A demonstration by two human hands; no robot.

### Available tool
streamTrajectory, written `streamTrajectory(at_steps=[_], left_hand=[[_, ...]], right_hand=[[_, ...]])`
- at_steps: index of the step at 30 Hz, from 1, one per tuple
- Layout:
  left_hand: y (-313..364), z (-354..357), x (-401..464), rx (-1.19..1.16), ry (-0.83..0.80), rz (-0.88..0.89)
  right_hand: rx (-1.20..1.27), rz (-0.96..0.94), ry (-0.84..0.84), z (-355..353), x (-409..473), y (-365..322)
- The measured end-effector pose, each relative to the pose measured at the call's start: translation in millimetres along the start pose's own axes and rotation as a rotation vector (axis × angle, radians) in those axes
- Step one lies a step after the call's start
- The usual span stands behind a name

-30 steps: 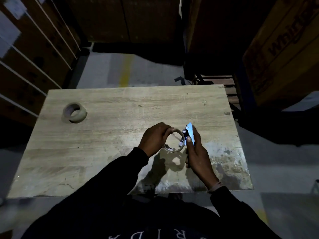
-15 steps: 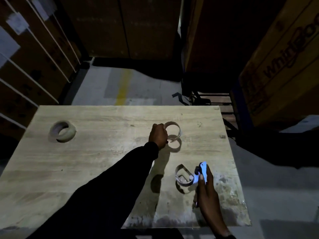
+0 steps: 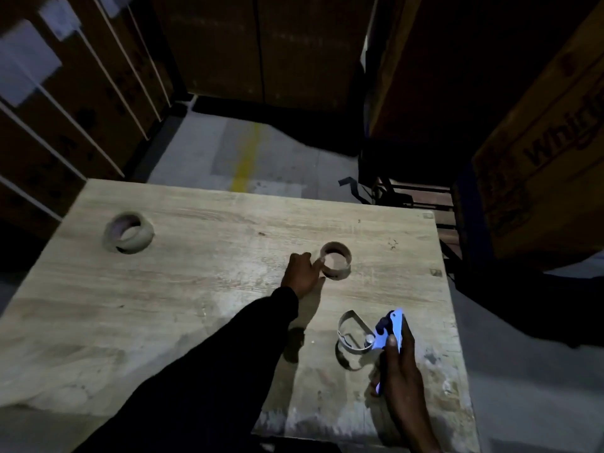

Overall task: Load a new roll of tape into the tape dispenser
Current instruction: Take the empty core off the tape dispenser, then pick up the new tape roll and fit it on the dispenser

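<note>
Head view, looking down: a pale, worn wooden tabletop (image 3: 183,289) occupies the lower part of the scene, with dark cardboard cartons (image 3: 539,165) stacked around it and a grey floor with a yellow stripe (image 3: 246,158) beyond its far edge.

Left hand (image 3: 302,269): the arm, in a black sleeve (image 3: 209,364), extends diagonally from the lower left toward the far centre of the tabletop. The hand is palm down, knuckles up, with the fingers loosely curled. Its fingertips (image 3: 318,263) touch the near-left wall of an empty brown cardboard tape core (image 3: 336,260), which stands on its rim on the tabletop. Whether the fingers grip the core or merely rest against it cannot be determined.

Right hand (image 3: 397,364): the forearm enters from the lower right edge. The hand is clenched around the blue plastic handle of a hand-held tape dispenser (image 3: 376,331). The thumb lies along the handle. The dispenser's curved grey metal loop projects to the left, at or just above the tabletop, with its shadow directly beneath.

New roll: a full, tan-coloured roll of packing tape (image 3: 129,232) lies near the far-left corner of the tabletop, well apart from both hands and from the dispenser.
</note>
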State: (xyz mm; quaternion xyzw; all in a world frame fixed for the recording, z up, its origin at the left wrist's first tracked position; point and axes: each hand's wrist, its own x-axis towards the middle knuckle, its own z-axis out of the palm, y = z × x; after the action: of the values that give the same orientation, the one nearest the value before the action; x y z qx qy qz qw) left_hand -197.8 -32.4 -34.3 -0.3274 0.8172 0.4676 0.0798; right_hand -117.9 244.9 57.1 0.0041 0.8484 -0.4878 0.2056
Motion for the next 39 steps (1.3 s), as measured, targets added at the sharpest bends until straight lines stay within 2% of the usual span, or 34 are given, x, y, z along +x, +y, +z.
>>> streamTrajectory(at_steps=[3, 7, 11, 15, 20, 24, 28, 34, 39], left_hand=[[-7.8, -35.7, -55.9, -0.106, -0.031, 0.105], [-41.2, -86.8, -110.2, -0.298, 0.012, 0.110], [-79.7, -156.6, -134.0, -0.417, 0.092, 0.099], [-127.0, -229.7, -125.3, -0.434, 0.222, 0.083], [-187.7, -299.3, -90.6, -0.344, 0.309, 0.079], [-230.3, -340.3, -44.0, -0.032, 0.410, 0.100], [-250.4, -375.5, 6.3, 0.161, 0.498, -0.041], [-267.2, -390.0, 44.1, 0.245, 0.369, -0.255], [-265.7, -384.3, 41.6, 0.199, 0.312, -0.256]], right_hand=[[-0.011, -0.089, -0.029, 25.0, 3.5, -24.5], [-0.001, -0.174, -0.059, 77.5, 4.0, -67.4], [0.023, -0.188, -0.117, 147.0, -5.3, -115.9], [0.030, -0.254, -0.185, 219.3, -13.6, -144.8], [0.006, -0.275, -0.254, 292.8, -25.4, -170.9], [-0.012, -0.286, -0.246, 327.2, -36.0, -178.2], [-0.033, -0.219, -0.204, 343.3, -47.3, -182.1], [-0.063, -0.152, -0.113, 336.8, -60.9, -184.6], [-0.099, -0.112, -0.080, 328.8, -64.4, -184.5]])
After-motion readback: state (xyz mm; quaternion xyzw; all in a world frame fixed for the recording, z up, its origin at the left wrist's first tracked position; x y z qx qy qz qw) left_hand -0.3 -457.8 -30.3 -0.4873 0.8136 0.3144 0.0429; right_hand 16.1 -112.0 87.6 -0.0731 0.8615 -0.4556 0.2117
